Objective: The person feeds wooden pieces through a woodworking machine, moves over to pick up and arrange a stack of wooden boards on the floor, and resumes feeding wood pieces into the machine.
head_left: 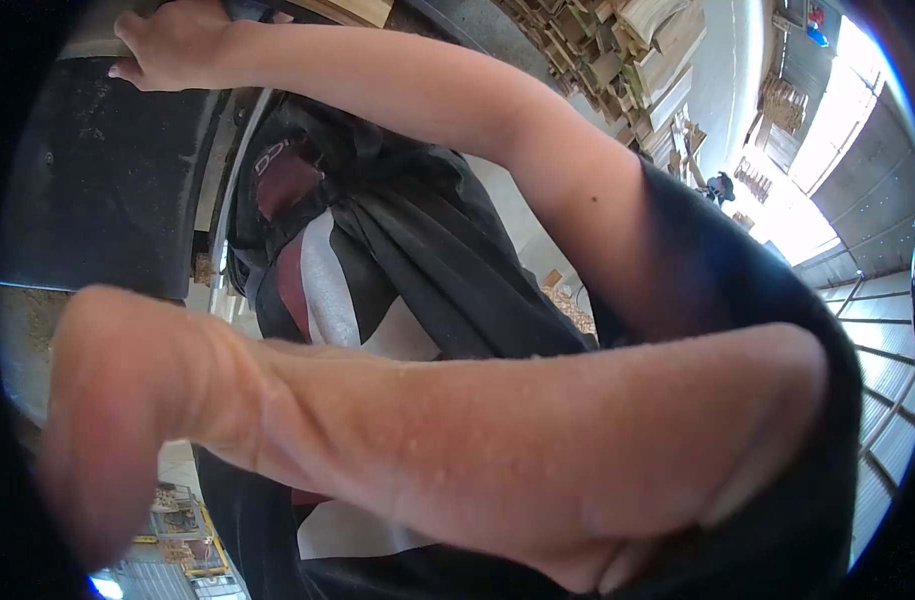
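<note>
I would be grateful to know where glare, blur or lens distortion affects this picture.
Head view: daylight washes out the roof opening at upper right; the near hand at lower left looks blurred; the corrugated panels at the right edge look bowed, fisheye-style; the left corners fall to black.

On my feed, the flat black panel [97, 190] looks matt and scuffed, the stacked pale wooden boards [617, 68] rough.
</note>
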`<action>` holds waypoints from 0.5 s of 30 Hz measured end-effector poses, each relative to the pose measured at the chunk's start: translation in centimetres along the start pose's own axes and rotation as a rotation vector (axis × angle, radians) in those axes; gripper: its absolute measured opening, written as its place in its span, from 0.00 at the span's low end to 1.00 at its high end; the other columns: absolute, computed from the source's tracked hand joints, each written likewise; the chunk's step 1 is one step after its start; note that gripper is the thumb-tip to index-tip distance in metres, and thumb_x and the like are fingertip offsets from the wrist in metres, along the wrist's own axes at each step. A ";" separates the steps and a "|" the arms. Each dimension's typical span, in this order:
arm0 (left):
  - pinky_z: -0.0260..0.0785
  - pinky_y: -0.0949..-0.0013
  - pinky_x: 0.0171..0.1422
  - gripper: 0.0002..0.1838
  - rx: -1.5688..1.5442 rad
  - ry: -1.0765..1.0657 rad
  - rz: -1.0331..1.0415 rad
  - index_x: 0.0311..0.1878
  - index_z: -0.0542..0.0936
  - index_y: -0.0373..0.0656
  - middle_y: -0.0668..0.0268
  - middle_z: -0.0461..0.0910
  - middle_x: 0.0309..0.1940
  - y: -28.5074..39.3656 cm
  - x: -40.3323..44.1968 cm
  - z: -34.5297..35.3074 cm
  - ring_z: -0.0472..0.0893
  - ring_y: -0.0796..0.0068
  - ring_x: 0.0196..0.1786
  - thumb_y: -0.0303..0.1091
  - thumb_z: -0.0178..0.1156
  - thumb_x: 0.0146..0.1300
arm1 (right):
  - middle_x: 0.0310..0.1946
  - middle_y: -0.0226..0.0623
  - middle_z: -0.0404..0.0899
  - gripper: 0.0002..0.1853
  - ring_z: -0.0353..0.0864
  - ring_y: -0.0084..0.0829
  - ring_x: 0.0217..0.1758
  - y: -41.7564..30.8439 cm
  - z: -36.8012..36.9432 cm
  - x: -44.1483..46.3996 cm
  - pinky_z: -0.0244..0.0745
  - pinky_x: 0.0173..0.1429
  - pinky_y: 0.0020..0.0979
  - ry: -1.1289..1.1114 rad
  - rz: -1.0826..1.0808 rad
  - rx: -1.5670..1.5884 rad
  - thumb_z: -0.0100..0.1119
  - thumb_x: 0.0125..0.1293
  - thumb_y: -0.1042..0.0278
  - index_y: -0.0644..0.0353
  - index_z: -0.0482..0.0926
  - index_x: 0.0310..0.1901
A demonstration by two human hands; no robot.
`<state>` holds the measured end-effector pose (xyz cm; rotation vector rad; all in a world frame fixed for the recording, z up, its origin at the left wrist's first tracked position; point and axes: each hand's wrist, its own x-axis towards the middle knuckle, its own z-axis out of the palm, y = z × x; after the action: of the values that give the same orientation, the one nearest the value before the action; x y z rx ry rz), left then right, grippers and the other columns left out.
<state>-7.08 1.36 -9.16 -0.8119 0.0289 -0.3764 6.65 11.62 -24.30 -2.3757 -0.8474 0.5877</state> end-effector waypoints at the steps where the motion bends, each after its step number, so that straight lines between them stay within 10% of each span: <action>1: 0.51 0.51 0.81 0.43 -0.010 0.015 -0.003 0.77 0.57 0.32 0.48 0.67 0.73 0.1 -0.2 0.0 0.68 0.53 0.74 0.60 0.48 0.74 | 0.21 0.43 0.83 0.25 0.87 0.49 0.27 -0.1 -0.2 -0.2 0.81 0.33 0.53 0.002 0.018 0.005 0.57 0.73 0.40 0.57 0.76 0.54; 15: 0.43 0.44 0.83 0.51 -0.068 -0.015 0.074 0.80 0.53 0.33 0.45 0.60 0.77 0.7 -0.6 -0.9 0.59 0.49 0.79 0.68 0.47 0.71 | 0.20 0.43 0.82 0.25 0.86 0.50 0.26 1.0 0.7 0.0 0.80 0.32 0.53 -0.069 0.025 -0.032 0.57 0.73 0.41 0.56 0.74 0.53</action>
<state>-7.51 1.39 -10.34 -0.8784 0.0576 -0.3006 6.67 11.18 -25.43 -2.4099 -0.8636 0.6742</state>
